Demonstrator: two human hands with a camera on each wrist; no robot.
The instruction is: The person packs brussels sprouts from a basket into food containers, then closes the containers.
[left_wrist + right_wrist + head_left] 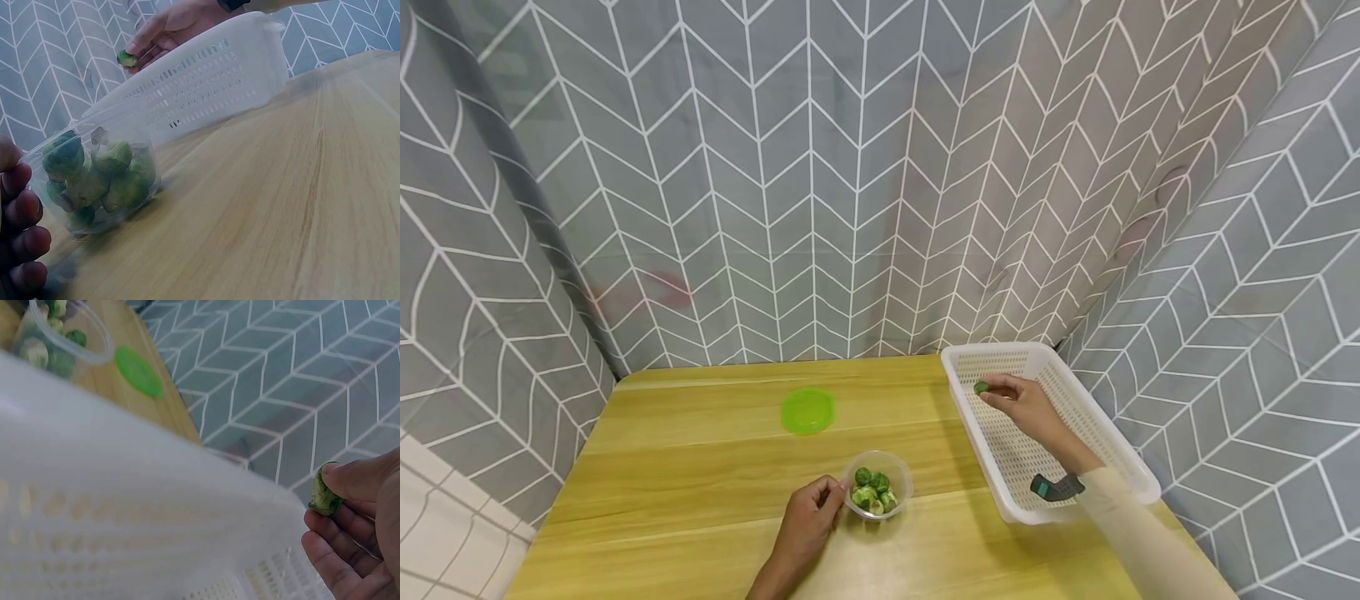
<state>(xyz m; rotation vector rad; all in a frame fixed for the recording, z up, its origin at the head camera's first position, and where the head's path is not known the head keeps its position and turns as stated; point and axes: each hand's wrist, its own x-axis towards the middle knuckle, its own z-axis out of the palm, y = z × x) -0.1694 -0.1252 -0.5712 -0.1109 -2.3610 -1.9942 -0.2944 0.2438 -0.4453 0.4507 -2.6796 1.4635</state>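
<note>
My right hand (1018, 404) pinches a Brussels sprout (326, 490) between thumb and fingertips, over the far left part of a white perforated basket (1000, 496). A clear round plastic tub (904, 500) stands on the table to the left of the basket. Several green Brussels sprouts (112, 178) lie heaped inside it. At the tub's left rim, my left hand (808, 517) grips the edge with thumb and forefinger, its other fingers curled beside the wall in the left wrist view.
A bright green lid (807, 411) lies flat on the wooden table (700, 467), beyond the tub. Behind the table hangs a grey curtain (820, 183) with white zigzag lines, and it runs along both sides too. The basket's raised walls stand near the table's right edge.
</note>
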